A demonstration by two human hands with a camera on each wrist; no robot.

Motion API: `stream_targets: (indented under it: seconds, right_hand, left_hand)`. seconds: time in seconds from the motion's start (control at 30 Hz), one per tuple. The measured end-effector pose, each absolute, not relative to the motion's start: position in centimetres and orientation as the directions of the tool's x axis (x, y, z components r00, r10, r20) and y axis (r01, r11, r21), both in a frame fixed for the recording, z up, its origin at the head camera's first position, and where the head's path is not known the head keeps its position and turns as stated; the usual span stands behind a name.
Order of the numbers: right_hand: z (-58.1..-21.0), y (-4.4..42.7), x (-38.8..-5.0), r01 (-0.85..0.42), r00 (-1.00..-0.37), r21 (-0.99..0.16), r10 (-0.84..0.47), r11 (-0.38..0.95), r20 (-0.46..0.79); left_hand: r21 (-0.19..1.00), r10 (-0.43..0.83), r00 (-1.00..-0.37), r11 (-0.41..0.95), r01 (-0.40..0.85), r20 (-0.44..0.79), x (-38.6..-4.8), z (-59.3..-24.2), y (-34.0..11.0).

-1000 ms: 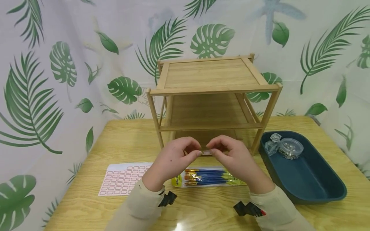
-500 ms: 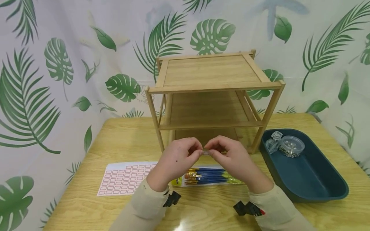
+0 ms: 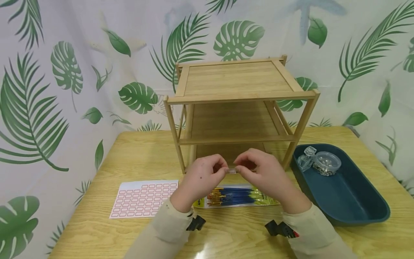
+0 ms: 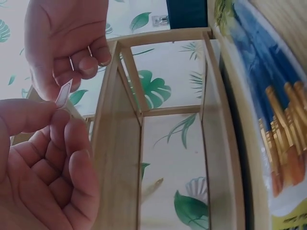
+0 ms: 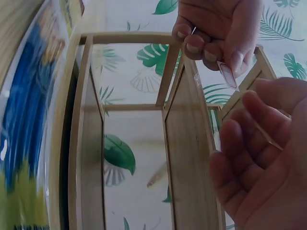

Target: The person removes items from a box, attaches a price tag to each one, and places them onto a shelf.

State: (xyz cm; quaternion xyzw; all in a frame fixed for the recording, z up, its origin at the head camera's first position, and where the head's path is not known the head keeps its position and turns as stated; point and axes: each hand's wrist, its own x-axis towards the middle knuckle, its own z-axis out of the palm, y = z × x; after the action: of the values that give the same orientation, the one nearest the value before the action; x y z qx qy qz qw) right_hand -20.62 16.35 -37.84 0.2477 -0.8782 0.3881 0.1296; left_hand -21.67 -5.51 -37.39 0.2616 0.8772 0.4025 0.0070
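Note:
A small white label with a red border (image 3: 232,171) is pinched between the thumb and index finger of my left hand (image 3: 205,176). My right hand (image 3: 263,176) is close at the label's other end, its thumb and index finger apart. In the right wrist view a narrow gap shows between the label (image 5: 227,75) and my right fingertips. Both hands are above the table, in front of the lowest level of a wooden shelf rack (image 3: 239,96). Beneath them lies a clear pack of blue-handled paintbrushes (image 3: 233,196). To the left is a sheet of red-bordered labels (image 3: 145,198).
A dark teal tub (image 3: 349,201) stands on the right side of the table (image 3: 236,233). Inside it are a clear glass bottle (image 3: 304,160) and a round lidded clear container (image 3: 326,163). A leaf-patterned cloth (image 3: 129,61) hangs behind and at the sides.
My hands have come closer together, then drawn slightly apart again, with the label staying in my left fingers. My left hand has shifted a little right, uncovering more of the label sheet.

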Motion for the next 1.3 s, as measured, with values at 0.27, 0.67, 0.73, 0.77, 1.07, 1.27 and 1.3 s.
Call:
stream_targets:
  seconds: [0.27, 0.67, 0.73, 0.77, 1.07, 1.27, 1.3]
  right_hand:
    - [-37.9, 16.6, -20.6, -0.542, -0.841, -0.518, -0.426, 0.662, 0.335]
    - [-39.9, 17.2, -21.1, -0.437, -0.885, -0.62, -0.433, 0.652, 0.168]
    - [-40.4, 17.3, -21.4, -0.389, -0.892, -0.655, -0.442, 0.648, 0.092]
    - [-40.7, 17.4, -21.6, -0.37, -0.891, -0.667, -0.451, 0.647, 0.057]
    - [-43.5, 17.3, -22.8, -0.308, -0.87, -0.698, -0.489, 0.647, -0.07]
    - [-44.5, 17.1, -22.9, -0.317, -0.87, -0.66, -0.486, 0.681, -0.084]
    - [-44.6, 17.1, -22.9, -0.318, -0.871, -0.655, -0.484, 0.685, -0.083]
  left_hand:
    - [0.752, 0.486, -0.864, 0.519, 0.405, 0.13, -21.5, -38.3, -4.8]
    - [0.747, 0.5, -0.865, 0.565, 0.351, 0.029, -22.3, -39.9, -4.3]
    - [0.736, 0.513, -0.858, 0.587, 0.337, -0.016, -22.6, -40.4, -4.1]
    - [0.731, 0.521, -0.853, 0.597, 0.331, -0.039, -22.8, -40.7, -4.1]
    - [0.756, 0.555, -0.822, 0.592, 0.28, -0.13, -24.3, -43.2, -3.9]
    - [0.755, 0.559, -0.814, 0.599, 0.267, -0.155, -24.6, -44.1, -3.8]
    - [0.749, 0.556, -0.815, 0.606, 0.266, -0.161, -24.6, -44.2, -3.8]
